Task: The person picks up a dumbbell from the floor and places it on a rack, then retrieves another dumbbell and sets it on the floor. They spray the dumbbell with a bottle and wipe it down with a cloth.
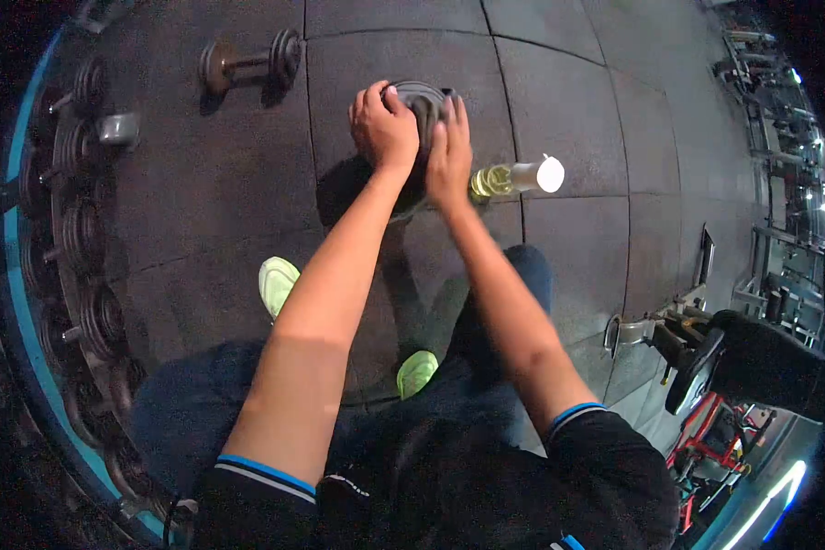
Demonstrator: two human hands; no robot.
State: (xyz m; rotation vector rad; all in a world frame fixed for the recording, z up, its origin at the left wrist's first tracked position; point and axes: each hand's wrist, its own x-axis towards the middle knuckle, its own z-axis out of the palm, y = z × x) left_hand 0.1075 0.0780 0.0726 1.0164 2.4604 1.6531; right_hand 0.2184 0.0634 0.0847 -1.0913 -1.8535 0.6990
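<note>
A dark, round-ended dumbbell (416, 92) is between my two hands, over the floor in front of me, its ringed end facing up. My left hand (381, 126) curls its fingers round the left edge of it. Against the right side presses my right hand (449, 151), its fingers fairly straight and slightly blurred. A dark, crumpled-looking patch lies between the hands; I cannot make out what it is. Just right of my right hand is a clear spray bottle (495, 181) of yellowish liquid with a white top (538, 174).
Another dumbbell (252, 66) lies on the dark tiled floor (577, 119) at the upper left. A rack of dumbbells (82, 229) runs along the left side. A padded bench (761, 362) and gym machines (784, 202) stand at the right. My light green shoes (278, 282) are below my hands.
</note>
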